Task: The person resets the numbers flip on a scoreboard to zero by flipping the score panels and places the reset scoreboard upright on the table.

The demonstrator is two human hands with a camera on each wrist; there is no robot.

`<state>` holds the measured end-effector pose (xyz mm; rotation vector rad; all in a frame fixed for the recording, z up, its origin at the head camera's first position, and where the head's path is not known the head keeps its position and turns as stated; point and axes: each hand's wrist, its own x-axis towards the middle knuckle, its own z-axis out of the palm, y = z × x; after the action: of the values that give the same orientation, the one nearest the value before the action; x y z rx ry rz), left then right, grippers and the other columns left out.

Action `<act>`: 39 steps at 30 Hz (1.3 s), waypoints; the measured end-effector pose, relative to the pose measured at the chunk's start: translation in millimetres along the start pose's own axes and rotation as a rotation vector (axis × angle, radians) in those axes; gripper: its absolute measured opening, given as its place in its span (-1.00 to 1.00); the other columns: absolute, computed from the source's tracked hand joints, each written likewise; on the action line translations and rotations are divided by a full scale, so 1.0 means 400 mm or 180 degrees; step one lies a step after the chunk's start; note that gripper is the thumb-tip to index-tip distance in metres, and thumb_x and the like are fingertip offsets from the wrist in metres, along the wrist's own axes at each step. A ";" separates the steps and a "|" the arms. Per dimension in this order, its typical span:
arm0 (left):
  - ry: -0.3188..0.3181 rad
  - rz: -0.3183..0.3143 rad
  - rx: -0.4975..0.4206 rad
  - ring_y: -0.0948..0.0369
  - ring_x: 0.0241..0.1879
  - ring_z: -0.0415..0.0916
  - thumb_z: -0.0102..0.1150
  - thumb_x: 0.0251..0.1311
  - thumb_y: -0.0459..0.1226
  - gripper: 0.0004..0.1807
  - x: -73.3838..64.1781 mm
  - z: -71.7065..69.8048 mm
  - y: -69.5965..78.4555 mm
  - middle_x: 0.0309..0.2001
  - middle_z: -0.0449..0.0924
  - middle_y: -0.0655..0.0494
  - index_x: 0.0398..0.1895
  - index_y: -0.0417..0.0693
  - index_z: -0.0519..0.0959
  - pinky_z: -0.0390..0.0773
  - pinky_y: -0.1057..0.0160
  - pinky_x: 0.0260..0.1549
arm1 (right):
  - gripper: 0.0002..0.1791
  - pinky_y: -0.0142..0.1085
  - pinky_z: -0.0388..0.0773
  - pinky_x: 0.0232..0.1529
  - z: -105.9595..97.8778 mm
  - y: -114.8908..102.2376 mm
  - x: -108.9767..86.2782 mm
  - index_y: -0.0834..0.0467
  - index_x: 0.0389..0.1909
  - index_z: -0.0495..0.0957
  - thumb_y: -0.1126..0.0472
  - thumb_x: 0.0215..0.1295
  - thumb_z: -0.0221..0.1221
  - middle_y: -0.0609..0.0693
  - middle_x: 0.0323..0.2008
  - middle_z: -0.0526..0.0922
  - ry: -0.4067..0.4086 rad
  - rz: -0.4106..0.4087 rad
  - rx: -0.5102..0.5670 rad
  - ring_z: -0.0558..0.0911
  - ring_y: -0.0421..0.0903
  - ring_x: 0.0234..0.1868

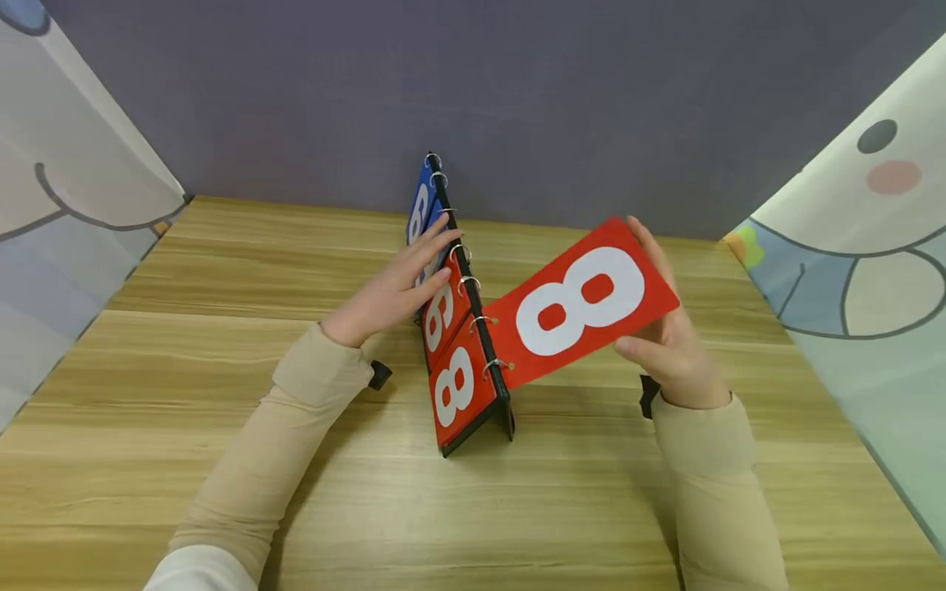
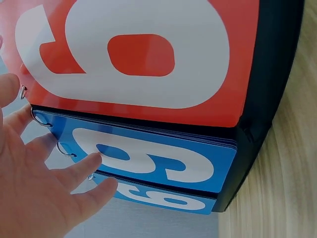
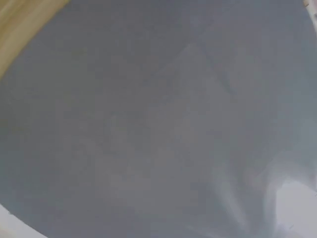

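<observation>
A flip scoreboard (image 1: pixel 466 423) stands like a tent on the table, with red and blue number cards hung on metal rings along its black top edge. My right hand (image 1: pixel 680 349) pinches the outer end of a red card (image 1: pixel 510 328) with a white 8, swung out to the right of the rings. Another red 8 card (image 1: pixel 475 390) lies on the left face. My left hand (image 1: pixel 395 287) has its fingers spread and extended at the board's upper edge, over the middle cards. In the left wrist view its fingertips overlap a blue card (image 2: pixel 225 158) beside the rings.
The wooden table (image 1: pixel 355 509) runs back to a dark grey wall (image 1: pixel 562 98). Cartoon-printed panels (image 1: pixel 879 246) flank it on both sides. The right wrist view holds mostly a plain grey surface (image 3: pixel 148 124), without the hand.
</observation>
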<state>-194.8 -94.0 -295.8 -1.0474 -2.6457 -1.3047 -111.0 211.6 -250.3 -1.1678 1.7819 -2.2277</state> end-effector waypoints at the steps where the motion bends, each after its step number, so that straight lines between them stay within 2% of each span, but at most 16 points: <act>1: 0.0002 0.0005 0.0006 0.11 0.50 -0.31 -0.22 0.45 -0.03 -0.40 0.000 0.001 0.001 0.53 -0.35 0.19 0.49 0.11 0.01 -0.08 -0.15 0.38 | -0.24 -0.34 0.53 0.03 0.012 0.000 -0.002 0.09 0.42 0.04 0.39 0.23 0.14 0.02 0.20 0.34 0.0025 0.0038 -0.0128 0.34 -0.09 0.22; 3: 0.0003 -0.0011 0.0024 0.11 0.50 -0.31 -0.22 0.45 -0.03 -0.40 0.001 0.003 0.002 0.53 -0.35 0.20 0.49 0.12 0.01 -0.08 -0.14 0.38 | -0.29 -0.35 0.53 0.03 0.036 0.000 -0.007 0.05 0.36 0.14 0.43 0.21 0.16 -0.04 0.17 0.38 0.0042 0.0110 -0.0470 0.39 -0.12 0.18; 6: 0.0015 -0.0047 0.0057 0.11 0.50 -0.30 -0.23 0.44 -0.01 -0.40 0.002 0.006 0.003 0.53 -0.35 0.22 0.49 0.13 0.02 -0.08 -0.13 0.39 | -0.42 -0.38 0.53 0.00 0.073 0.008 -0.008 0.18 0.25 0.26 0.40 0.21 0.19 -0.04 0.09 0.45 -0.0020 0.0074 -0.1076 0.48 -0.14 0.08; 10: 0.0047 -0.0050 0.0079 0.09 0.50 -0.28 -0.21 0.44 -0.03 -0.40 0.004 0.009 0.003 0.53 -0.35 0.22 0.49 0.11 0.02 -0.08 -0.13 0.39 | -0.48 -0.43 0.51 0.00 0.120 0.033 -0.001 0.40 0.13 0.36 0.15 0.28 0.19 0.12 0.00 0.54 -0.0210 -0.0397 -0.2108 0.55 -0.12 -0.01; 12: 0.0047 0.0006 0.0088 0.06 0.50 -0.28 -0.13 0.43 -0.11 -0.39 0.005 0.010 0.001 0.53 -0.33 0.14 0.48 0.04 0.03 -0.08 -0.15 0.38 | -0.48 -0.43 0.50 0.03 0.141 0.049 0.002 0.42 0.05 0.45 0.03 0.32 0.13 0.18 -0.04 0.58 -0.0263 -0.0694 -0.2545 0.59 -0.08 -0.04; 15: 0.0062 0.0102 0.0080 -0.02 0.49 -0.23 -0.07 0.40 -0.22 -0.39 0.015 0.014 -0.006 0.52 -0.27 -0.04 0.46 -0.13 0.06 -0.04 -0.17 0.37 | -0.55 -0.38 0.52 0.02 0.170 0.065 0.001 0.37 -0.07 0.58 0.03 0.37 0.06 0.20 -0.09 0.64 -0.0220 -0.1011 -0.2976 0.62 0.01 -0.09; 18: 0.0031 0.0267 0.0025 -0.09 0.48 -0.21 -0.10 0.41 -0.16 -0.37 0.024 0.017 -0.015 0.50 -0.25 -0.20 0.42 -0.29 0.06 0.00 -0.18 0.35 | -0.61 -0.32 0.56 -0.06 0.190 0.072 -0.004 0.33 -0.21 0.65 0.06 0.38 0.05 0.17 -0.20 0.69 -0.0092 -0.1160 -0.3210 0.65 0.02 -0.18; 20: 0.0033 0.0324 -0.0039 -0.11 0.47 -0.21 -0.21 0.40 0.04 -0.26 0.028 0.016 -0.019 0.49 -0.25 -0.24 0.41 -0.33 0.06 -0.01 -0.21 0.34 | -0.63 -0.27 0.58 -0.13 0.201 0.073 -0.008 0.31 -0.25 0.66 0.06 0.35 0.08 0.14 -0.23 0.70 -0.0027 -0.1217 -0.3317 0.65 0.01 -0.22; 22: 0.0020 0.0362 -0.0076 -0.12 0.48 -0.23 -0.32 0.29 0.24 -0.09 0.028 0.014 -0.023 0.49 -0.27 -0.25 0.41 -0.34 0.05 -0.03 -0.23 0.34 | -0.66 -0.24 0.59 -0.18 0.211 0.074 -0.010 0.30 -0.26 0.66 0.07 0.31 0.13 0.13 -0.25 0.70 0.0016 -0.1274 -0.3430 0.64 0.01 -0.24; 24: 0.0034 0.0377 -0.0083 -0.11 0.48 -0.23 -0.38 0.19 0.36 0.03 0.028 0.011 -0.024 0.49 -0.26 -0.24 0.41 -0.33 0.05 -0.04 -0.23 0.35 | -0.72 -0.24 0.60 -0.23 0.222 0.075 -0.010 0.29 -0.28 0.66 0.11 0.26 0.18 0.12 -0.25 0.70 0.0074 -0.1346 -0.3576 0.64 0.00 -0.27; 26: 0.0051 0.0393 -0.0075 -0.08 0.48 -0.24 -0.34 0.26 0.30 -0.05 0.027 0.009 -0.026 0.50 -0.27 -0.21 0.42 -0.31 0.05 -0.05 -0.21 0.36 | -0.76 -0.24 0.60 -0.26 0.232 0.078 -0.010 0.28 -0.31 0.66 0.16 0.23 0.19 0.10 -0.27 0.70 0.0151 -0.1411 -0.3711 0.63 -0.01 -0.30; 28: 0.0060 0.0385 -0.0040 -0.02 0.49 -0.26 -0.25 0.39 0.10 -0.24 0.026 0.007 -0.021 0.51 -0.28 -0.16 0.43 -0.26 0.05 -0.07 -0.17 0.37 | -0.79 -0.25 0.60 -0.28 0.239 0.081 -0.006 0.29 -0.36 0.68 0.22 0.24 0.17 0.09 -0.32 0.71 0.0235 -0.1532 -0.3829 0.63 -0.01 -0.33; 30: 0.0073 0.0379 -0.0017 0.05 0.50 -0.28 -0.17 0.43 -0.10 -0.37 0.029 0.005 -0.013 0.52 -0.29 -0.09 0.45 -0.20 0.04 -0.08 -0.13 0.39 | -0.78 -0.25 0.59 -0.27 0.239 0.081 -0.002 0.28 -0.39 0.70 0.25 0.26 0.13 0.08 -0.36 0.72 0.0237 -0.1686 -0.3938 0.64 0.00 -0.34; 32: 0.0080 0.0346 0.0023 0.12 0.51 -0.30 -0.13 0.42 -0.21 -0.39 0.032 0.003 -0.005 0.53 -0.31 0.00 0.47 -0.11 0.02 -0.08 -0.09 0.40 | -0.77 -0.24 0.58 -0.22 0.235 0.079 0.002 0.27 -0.40 0.71 0.26 0.29 0.11 0.07 -0.37 0.72 0.0115 -0.1825 -0.4009 0.64 0.01 -0.31; 34: 0.0100 0.0315 0.0039 0.17 0.50 -0.30 -0.14 0.43 -0.20 -0.40 0.034 0.000 0.005 0.53 -0.32 0.06 0.48 -0.04 0.02 -0.08 -0.06 0.40 | -0.78 -0.22 0.57 -0.16 0.229 0.073 0.005 0.26 -0.39 0.70 0.28 0.30 0.11 0.07 -0.35 0.72 -0.0099 -0.1893 -0.4075 0.64 0.02 -0.26; 39: 0.0024 0.0230 -0.0010 0.20 0.50 -0.32 -0.16 0.44 -0.16 -0.40 0.032 -0.006 0.014 0.53 -0.36 0.16 0.49 0.05 0.00 -0.07 -0.05 0.40 | -0.80 -0.14 0.50 0.04 0.215 0.055 0.010 0.24 -0.34 0.66 0.26 0.35 0.08 0.05 -0.30 0.70 -0.0692 -0.1808 -0.4129 0.61 0.03 -0.13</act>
<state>-202.0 -86.1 -286.8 -1.1248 -2.5751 -1.2969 -72.6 132.6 -263.0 -2.1301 3.0956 -0.6939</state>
